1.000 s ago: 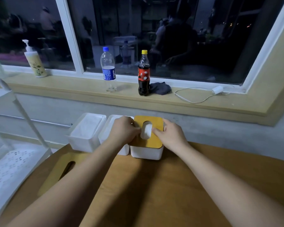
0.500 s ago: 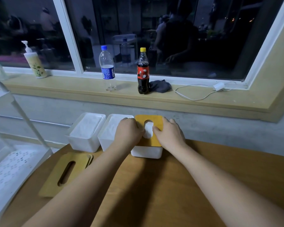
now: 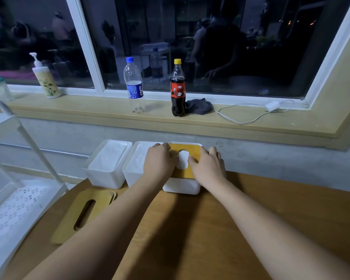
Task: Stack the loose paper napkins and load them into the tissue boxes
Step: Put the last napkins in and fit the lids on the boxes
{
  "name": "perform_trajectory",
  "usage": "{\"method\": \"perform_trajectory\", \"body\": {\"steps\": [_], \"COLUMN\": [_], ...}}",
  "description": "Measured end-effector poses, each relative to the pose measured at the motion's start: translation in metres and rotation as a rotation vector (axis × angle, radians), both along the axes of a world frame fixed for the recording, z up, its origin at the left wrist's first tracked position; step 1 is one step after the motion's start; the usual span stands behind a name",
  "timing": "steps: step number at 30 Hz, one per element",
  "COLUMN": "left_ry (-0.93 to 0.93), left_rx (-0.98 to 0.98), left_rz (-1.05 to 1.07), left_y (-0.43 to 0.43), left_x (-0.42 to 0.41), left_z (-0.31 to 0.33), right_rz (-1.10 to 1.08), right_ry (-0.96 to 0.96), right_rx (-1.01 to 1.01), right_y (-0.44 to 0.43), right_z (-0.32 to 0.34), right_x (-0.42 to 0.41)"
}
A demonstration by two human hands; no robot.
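Note:
Three white tissue boxes stand in a row at the far edge of the wooden table [image 3: 251, 229]. The left box [image 3: 104, 178] and the middle box [image 3: 130, 176] are uncovered and filled with white napkins [image 3: 109, 156]. A wooden lid [image 3: 192, 153] covers the right box [image 3: 181, 187], and a napkin [image 3: 182, 160] shows through its slot. My left hand [image 3: 159, 163] presses on the lid's left side. On the lid's right side rests my right hand [image 3: 209, 167], its fingers lying flat.
Two loose wooden lids [image 3: 83, 215] lie stacked on the table's left. A white perforated rack [image 3: 14, 207] stands at the left edge. On the windowsill are a pump bottle [image 3: 46, 79], a water bottle [image 3: 134, 85], a cola bottle [image 3: 177, 89], a dark cloth [image 3: 199, 107] and a charger cable [image 3: 251, 116].
The wooden lid has settled flat onto the right box. Both hands slid a little along it and stay pressed on top.

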State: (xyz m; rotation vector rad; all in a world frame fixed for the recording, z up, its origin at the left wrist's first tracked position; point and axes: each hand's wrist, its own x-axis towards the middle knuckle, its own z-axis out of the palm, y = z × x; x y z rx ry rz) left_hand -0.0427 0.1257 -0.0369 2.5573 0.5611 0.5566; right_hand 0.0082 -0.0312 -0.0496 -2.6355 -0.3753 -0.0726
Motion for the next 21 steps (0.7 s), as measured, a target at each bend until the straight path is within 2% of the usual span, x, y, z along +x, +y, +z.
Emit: {"method": "perform_trajectory", "body": {"steps": [4, 9, 13, 16, 21], "left_ry": [0.055, 0.230, 0.310, 0.345, 0.263], "left_rx": [0.014, -0.039, 0.090, 0.156, 0.112], "left_rz": [-0.100, -0.460, -0.666, -0.723, -0.725], "left_y": [0.006, 0.039, 0.041, 0.034, 0.034], "left_x": [-0.003, -0.020, -0.023, -0.016, -0.011], "left_z": [-0.001, 0.030, 0.038, 0.029, 0.010], "right_rz": [0.018, 0.082, 0.170, 0.257, 0.306], "right_ry": [0.032, 0.024, 0.025, 0.127, 0.187], "right_rx": [0.029, 0.079, 0.064, 0.078, 0.147], "right_y": [-0.001, -0.006, 0.001, 0.007, 0.008], "right_z": [0.000, 0.006, 0.018, 0.022, 0.018], "right_x": [0.002, 0.016, 0.048, 0.066, 0.072]}}
